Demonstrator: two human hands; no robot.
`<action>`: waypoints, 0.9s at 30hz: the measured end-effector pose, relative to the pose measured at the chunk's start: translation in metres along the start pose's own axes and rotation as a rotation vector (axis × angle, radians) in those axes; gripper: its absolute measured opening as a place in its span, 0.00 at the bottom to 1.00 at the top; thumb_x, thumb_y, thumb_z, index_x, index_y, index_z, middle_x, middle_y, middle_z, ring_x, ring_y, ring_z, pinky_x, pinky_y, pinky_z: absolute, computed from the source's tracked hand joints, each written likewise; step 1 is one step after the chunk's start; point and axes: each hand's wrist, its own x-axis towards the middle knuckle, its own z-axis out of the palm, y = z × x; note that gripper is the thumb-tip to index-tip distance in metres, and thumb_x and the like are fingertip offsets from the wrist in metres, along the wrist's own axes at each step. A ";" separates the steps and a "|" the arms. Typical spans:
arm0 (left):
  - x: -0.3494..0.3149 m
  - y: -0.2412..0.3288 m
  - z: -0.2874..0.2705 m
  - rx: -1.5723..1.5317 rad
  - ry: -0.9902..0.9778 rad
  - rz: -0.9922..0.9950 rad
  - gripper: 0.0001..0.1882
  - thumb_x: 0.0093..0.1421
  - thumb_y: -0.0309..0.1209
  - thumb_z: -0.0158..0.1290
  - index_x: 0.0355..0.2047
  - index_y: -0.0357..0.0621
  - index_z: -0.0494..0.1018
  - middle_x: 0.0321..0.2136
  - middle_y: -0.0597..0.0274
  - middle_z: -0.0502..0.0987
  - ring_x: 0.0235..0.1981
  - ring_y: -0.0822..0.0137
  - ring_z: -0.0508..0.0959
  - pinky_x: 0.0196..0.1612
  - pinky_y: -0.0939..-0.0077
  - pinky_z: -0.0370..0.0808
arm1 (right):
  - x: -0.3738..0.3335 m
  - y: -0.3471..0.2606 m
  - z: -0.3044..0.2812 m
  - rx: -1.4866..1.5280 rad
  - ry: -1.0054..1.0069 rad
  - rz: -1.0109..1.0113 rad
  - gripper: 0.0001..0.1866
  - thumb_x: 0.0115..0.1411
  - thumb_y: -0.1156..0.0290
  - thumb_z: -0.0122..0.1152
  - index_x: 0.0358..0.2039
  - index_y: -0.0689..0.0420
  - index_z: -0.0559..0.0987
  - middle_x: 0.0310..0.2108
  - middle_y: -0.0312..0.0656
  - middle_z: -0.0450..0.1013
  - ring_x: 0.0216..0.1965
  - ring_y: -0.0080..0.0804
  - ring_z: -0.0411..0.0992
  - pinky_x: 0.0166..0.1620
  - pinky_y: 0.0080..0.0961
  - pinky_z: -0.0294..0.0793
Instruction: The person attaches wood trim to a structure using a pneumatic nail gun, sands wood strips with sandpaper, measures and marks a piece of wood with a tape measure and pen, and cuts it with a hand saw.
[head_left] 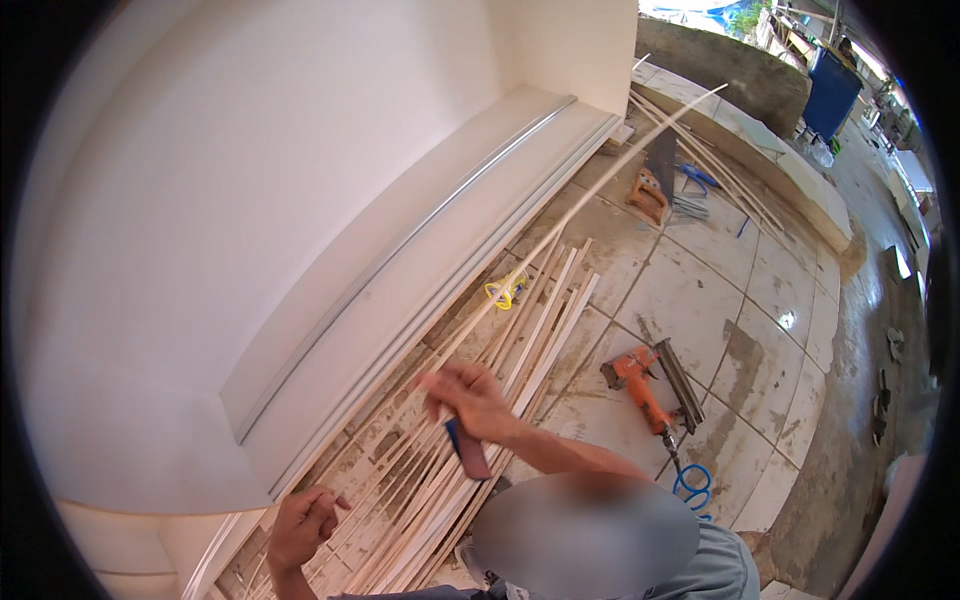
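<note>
My right hand (468, 402) is closed, slightly smeared by motion, around a reddish-brown piece of sandpaper (471, 460) with a blue patch showing. Its fingertips meet a long thin wooden strip (590, 192), which slants up and away to the far right. Lower left, my left hand (305, 525) has its fingers curled. Whether anything is pinched in them is hidden. Both hands are above a pile of pale wooden strips (535, 350) on the tiled floor, beside a large white cabinet (330, 140) with metal rails (410, 232).
An orange nail gun (640, 385) with a coiled blue hose (692, 488) lies on the tiles at right. Farther off are a handsaw (655, 180), more strips (725, 175) and a blue bin (832, 90). A yellow-rimmed roll (506, 290) lies by the cabinet's edge.
</note>
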 end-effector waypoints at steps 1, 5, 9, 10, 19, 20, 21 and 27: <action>0.003 0.002 0.003 0.044 0.010 0.036 0.15 0.70 0.34 0.51 0.36 0.30 0.75 0.15 0.68 0.67 0.17 0.78 0.65 0.21 0.81 0.64 | 0.009 -0.005 -0.011 -0.030 0.109 -0.014 0.15 0.69 0.61 0.57 0.36 0.60 0.82 0.19 0.34 0.74 0.22 0.18 0.69 0.28 0.17 0.65; 0.014 -0.016 0.005 0.093 0.020 0.090 0.13 0.68 0.31 0.53 0.40 0.30 0.76 0.18 0.65 0.72 0.19 0.77 0.71 0.25 0.80 0.69 | 0.056 -0.031 -0.100 -0.052 0.478 -0.043 0.11 0.65 0.65 0.58 0.36 0.57 0.83 0.20 0.34 0.74 0.18 0.15 0.64 0.23 0.14 0.59; 0.017 -0.015 0.009 0.146 -0.050 -0.007 0.10 0.68 0.28 0.52 0.42 0.32 0.77 0.19 0.66 0.73 0.18 0.77 0.71 0.25 0.80 0.70 | 0.097 -0.048 -0.213 -0.046 0.524 -0.067 0.10 0.65 0.65 0.58 0.36 0.56 0.83 0.20 0.35 0.74 0.19 0.16 0.66 0.18 0.15 0.58; 0.018 -0.014 0.009 0.162 -0.035 -0.018 0.10 0.67 0.27 0.52 0.42 0.33 0.78 0.18 0.66 0.73 0.18 0.77 0.71 0.24 0.80 0.70 | 0.101 -0.049 -0.246 -0.062 0.556 -0.053 0.10 0.64 0.64 0.58 0.38 0.56 0.82 0.23 0.37 0.74 0.20 0.18 0.67 0.17 0.16 0.58; 0.026 -0.018 0.019 0.220 0.083 0.018 0.10 0.66 0.27 0.51 0.38 0.33 0.80 0.17 0.66 0.73 0.18 0.79 0.67 0.23 0.81 0.65 | -0.017 0.033 -0.230 0.432 0.978 -0.047 0.19 0.61 0.55 0.44 0.27 0.55 0.77 0.18 0.38 0.66 0.11 0.31 0.59 0.13 0.29 0.57; 0.026 -0.018 0.020 0.213 0.095 0.022 0.10 0.66 0.27 0.52 0.38 0.33 0.80 0.17 0.66 0.73 0.18 0.79 0.68 0.23 0.81 0.65 | -0.053 0.049 -0.205 0.379 0.935 0.069 0.20 0.60 0.55 0.43 0.22 0.54 0.77 0.14 0.37 0.63 0.09 0.32 0.58 0.12 0.30 0.56; 0.034 -0.019 0.023 0.205 0.088 0.035 0.10 0.66 0.28 0.52 0.38 0.34 0.80 0.17 0.66 0.74 0.18 0.79 0.68 0.23 0.81 0.65 | -0.096 0.065 -0.187 0.217 0.888 0.268 0.18 0.59 0.59 0.43 0.22 0.55 0.77 0.16 0.41 0.69 0.09 0.34 0.60 0.11 0.33 0.57; 0.038 -0.026 0.027 0.265 0.143 0.118 0.10 0.66 0.28 0.53 0.39 0.34 0.81 0.18 0.64 0.76 0.18 0.78 0.68 0.23 0.80 0.65 | -0.226 0.046 -0.151 -0.967 0.112 0.218 0.08 0.58 0.72 0.58 0.35 0.61 0.82 0.30 0.43 0.76 0.25 0.31 0.72 0.28 0.29 0.71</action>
